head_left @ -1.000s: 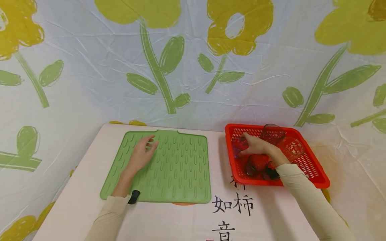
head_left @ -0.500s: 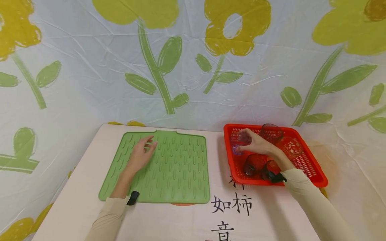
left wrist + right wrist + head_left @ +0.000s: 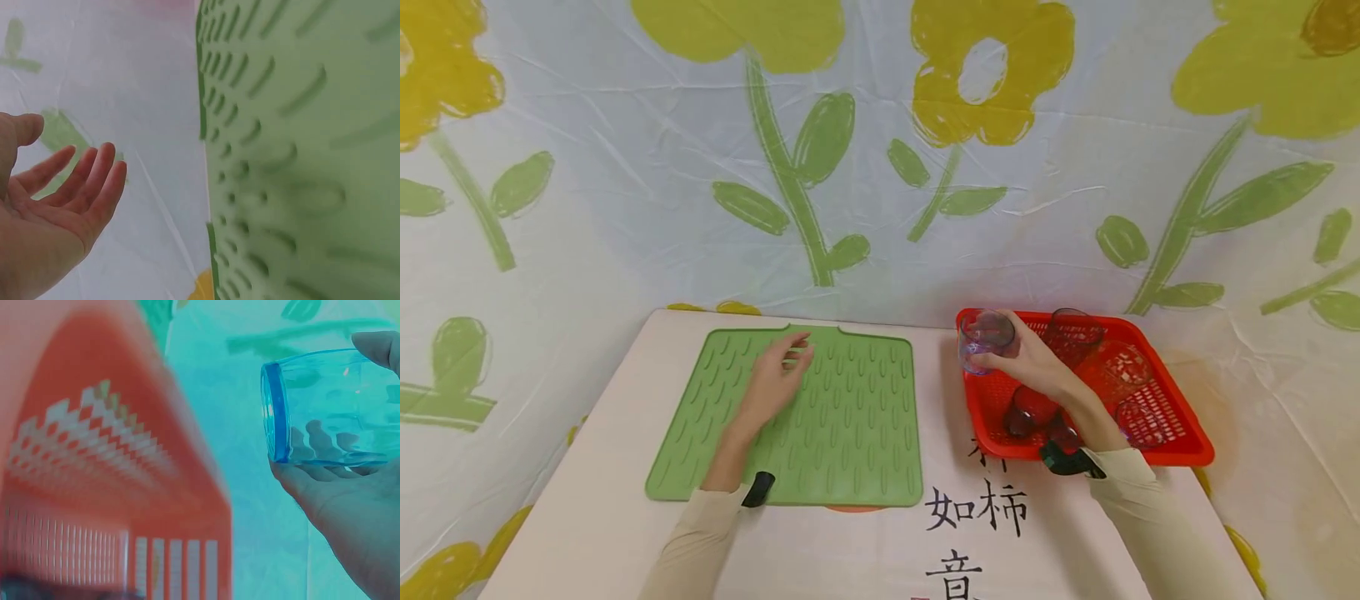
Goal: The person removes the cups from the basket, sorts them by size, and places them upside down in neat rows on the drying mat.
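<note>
My right hand point(image 3: 1033, 360) grips a clear drinking glass point(image 3: 988, 337) above the left end of the red plastic basket point(image 3: 1197, 442). In the right wrist view the thumb lies on one side of the glass point(image 3: 325, 409) and the fingers show through its wall from the other. Over the green drying mat point(image 3: 865, 417) hovers my left hand point(image 3: 775, 375), fingers relaxed and nothing in them. The left wrist view shows that palm point(image 3: 47, 231) beside the ridged mat point(image 3: 300, 187).
More glasses lie in the basket: a dark one point(image 3: 1075, 329) at the back, a reddish one point(image 3: 1033, 407) in front and a patterned one point(image 3: 1127, 367) at the right. Black characters point(image 3: 977, 508) mark the pale tablecloth. A flowered sheet point(image 3: 880, 167) hangs behind the table.
My right hand has lifted the glass from inside the basket and turned it so its rim shows. The left hand has shifted slightly right and up over the mat.
</note>
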{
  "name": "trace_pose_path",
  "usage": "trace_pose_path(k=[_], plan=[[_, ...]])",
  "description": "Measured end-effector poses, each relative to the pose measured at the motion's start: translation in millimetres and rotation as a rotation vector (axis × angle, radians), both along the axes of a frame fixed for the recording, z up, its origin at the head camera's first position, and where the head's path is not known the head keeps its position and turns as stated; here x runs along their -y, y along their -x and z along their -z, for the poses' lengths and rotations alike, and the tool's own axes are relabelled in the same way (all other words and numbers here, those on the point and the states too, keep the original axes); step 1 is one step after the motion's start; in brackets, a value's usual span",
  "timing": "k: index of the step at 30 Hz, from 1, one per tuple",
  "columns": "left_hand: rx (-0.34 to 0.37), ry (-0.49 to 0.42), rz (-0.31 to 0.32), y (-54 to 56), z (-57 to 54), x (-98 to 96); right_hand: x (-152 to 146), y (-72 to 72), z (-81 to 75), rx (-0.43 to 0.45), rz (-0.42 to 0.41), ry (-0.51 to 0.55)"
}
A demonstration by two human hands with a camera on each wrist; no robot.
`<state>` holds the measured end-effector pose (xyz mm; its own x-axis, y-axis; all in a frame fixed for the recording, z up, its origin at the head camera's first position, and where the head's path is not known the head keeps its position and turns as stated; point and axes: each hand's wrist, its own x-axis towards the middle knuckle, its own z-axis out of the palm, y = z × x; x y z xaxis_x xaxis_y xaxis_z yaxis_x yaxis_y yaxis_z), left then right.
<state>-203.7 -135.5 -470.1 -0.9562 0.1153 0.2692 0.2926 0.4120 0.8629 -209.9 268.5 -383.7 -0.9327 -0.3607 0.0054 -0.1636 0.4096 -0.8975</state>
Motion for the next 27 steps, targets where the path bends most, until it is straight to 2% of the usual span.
trace_pose_path(k=[7,13,16,21,23,27], plan=[[-0.015,-0.094,0.077,-4.3,-6.1,-28.4,40.9,-8.2,0.1,0.007,-0.036,0.146],[-0.017,-0.179,0.159,-12.1,-6.6,-48.8,73.4,-12.3,11.4,0.004,-0.133,0.333],[-0.023,-0.248,0.223,-14.6,-5.2,-57.2,86.2,-12.1,18.7,-0.007,-0.173,0.399],[-0.043,-0.335,0.31,-17.0,0.6,-71.0,104.9,-11.9,29.3,-0.012,-0.172,0.401],[-0.048,-0.34,0.313,-18.4,2.5,-75.9,110.9,-12.1,32.8,-0.005,-0.166,0.394],[-0.071,-0.331,0.272,-22.2,6.4,-82.6,120.7,-11.5,40.4,0.003,-0.17,0.396]])
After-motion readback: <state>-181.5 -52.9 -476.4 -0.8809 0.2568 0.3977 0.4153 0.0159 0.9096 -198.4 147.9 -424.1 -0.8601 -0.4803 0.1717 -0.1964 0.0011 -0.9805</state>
